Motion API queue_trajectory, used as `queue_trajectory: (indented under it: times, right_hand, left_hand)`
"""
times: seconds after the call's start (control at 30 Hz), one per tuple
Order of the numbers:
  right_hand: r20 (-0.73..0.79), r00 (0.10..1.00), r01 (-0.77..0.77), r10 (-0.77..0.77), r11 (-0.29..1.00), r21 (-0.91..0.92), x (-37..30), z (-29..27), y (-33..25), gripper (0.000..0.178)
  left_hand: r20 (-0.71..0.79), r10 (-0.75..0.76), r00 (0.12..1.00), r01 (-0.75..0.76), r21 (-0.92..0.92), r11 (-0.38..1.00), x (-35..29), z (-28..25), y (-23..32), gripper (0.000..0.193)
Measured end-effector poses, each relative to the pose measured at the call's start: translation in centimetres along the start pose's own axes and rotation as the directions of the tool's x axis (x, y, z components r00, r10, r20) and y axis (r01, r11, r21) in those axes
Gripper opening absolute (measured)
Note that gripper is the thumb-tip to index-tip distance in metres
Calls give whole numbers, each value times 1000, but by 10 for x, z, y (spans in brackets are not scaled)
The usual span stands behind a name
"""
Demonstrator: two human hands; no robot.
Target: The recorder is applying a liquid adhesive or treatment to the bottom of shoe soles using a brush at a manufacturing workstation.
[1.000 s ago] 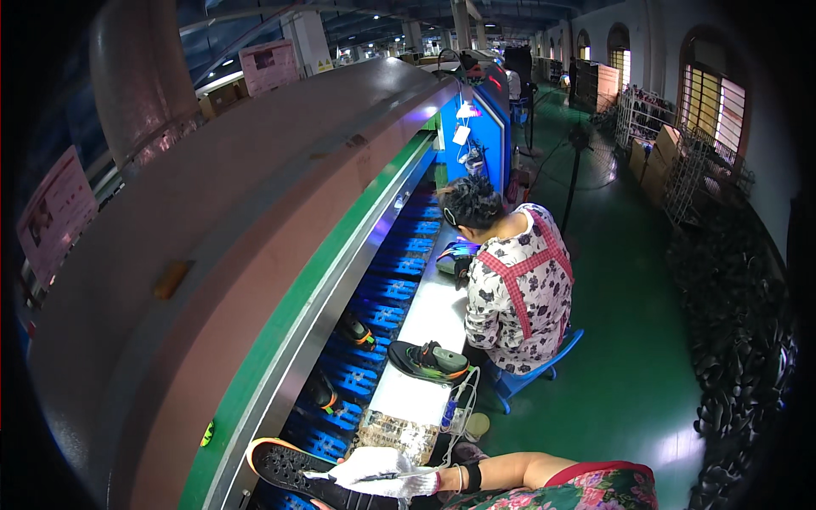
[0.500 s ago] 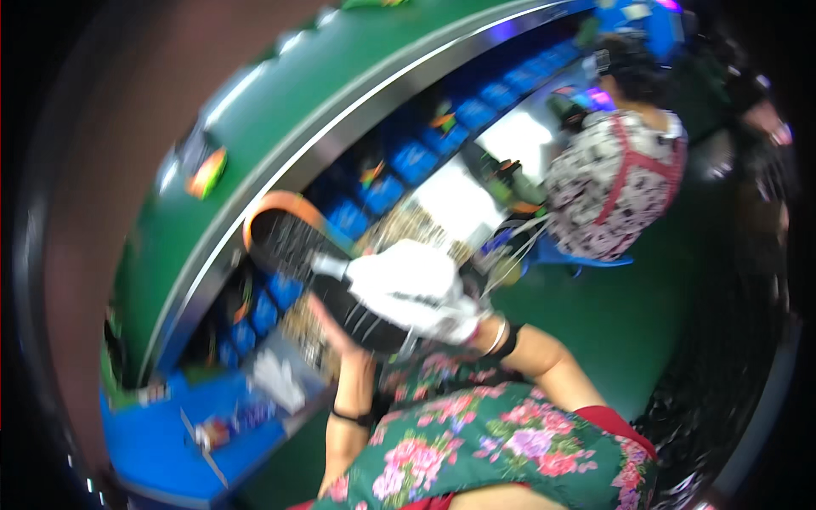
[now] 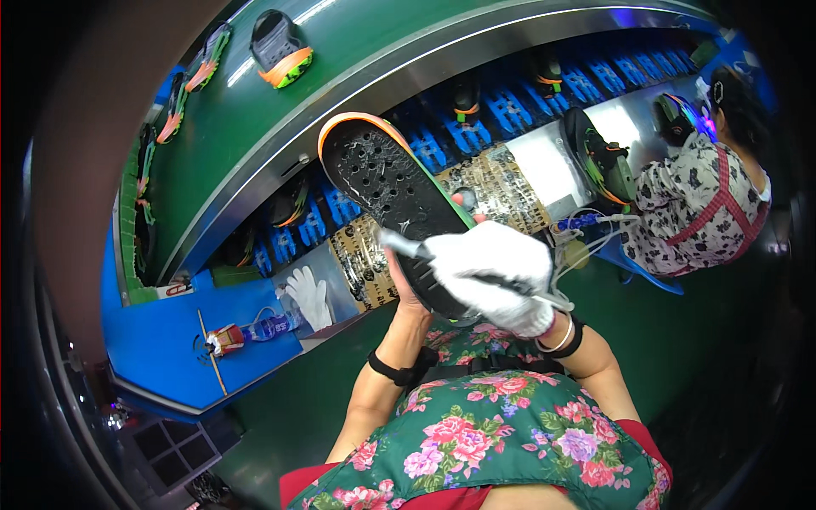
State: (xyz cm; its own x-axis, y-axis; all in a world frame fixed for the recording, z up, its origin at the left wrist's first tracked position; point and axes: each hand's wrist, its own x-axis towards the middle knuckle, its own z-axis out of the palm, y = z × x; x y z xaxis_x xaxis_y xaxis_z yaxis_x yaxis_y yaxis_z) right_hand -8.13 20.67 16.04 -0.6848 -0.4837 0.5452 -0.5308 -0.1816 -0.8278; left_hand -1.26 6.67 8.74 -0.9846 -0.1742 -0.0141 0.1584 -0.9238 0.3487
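- Green belt (image 3: pixel 357 51) is now better seen.
- Black shoe sole (image 3: pixel 399 208) is still held by left hand (image 3: pixel 410 296), brush-like tool (image 3: pixel 406 246) by gloved right hand (image 3: pixel 497 272).
- Work seems unbroken.

My bare left hand (image 3: pixel 410 293) cups the shoe (image 3: pixel 374 174) from beneath, thumb (image 3: pixel 393 265) along its left edge, fingertips (image 3: pixel 459 201) showing past its right. My gloved right hand (image 3: pixel 501 270), curled closed, is over its lower part. Below it slant my left forearm (image 3: pixel 365 408) and right forearm (image 3: pixel 602 370).
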Motion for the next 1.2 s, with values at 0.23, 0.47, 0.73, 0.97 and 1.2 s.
queue_trajectory:
  times: [0.23,0.47,0.73,0.97,1.2]
  right_hand:
    - [177,960,240,-216,962,-127,-3,4,9,29]
    - [42,998,50,-48,997,-54,-7,3,17,29]
    - [58,998,15,-21,994,108,0,0,18,29]
    - [272,937,268,-220,951,-153,2,5,18,33]
    - [73,997,31,-23,992,-123,1,-3,33,21]
  left_hand:
    - [66,-20,998,5,225,974,2,-2,14,111]
    - [40,-34,999,36,-38,999,8,-7,17,114]
    - [22,32,999,-28,-160,987,19,0,17,104]
    - [236,-97,967,142,-184,973,39,0,27,118]
    - [105,57,993,-22,-308,951,49,0,25,113]
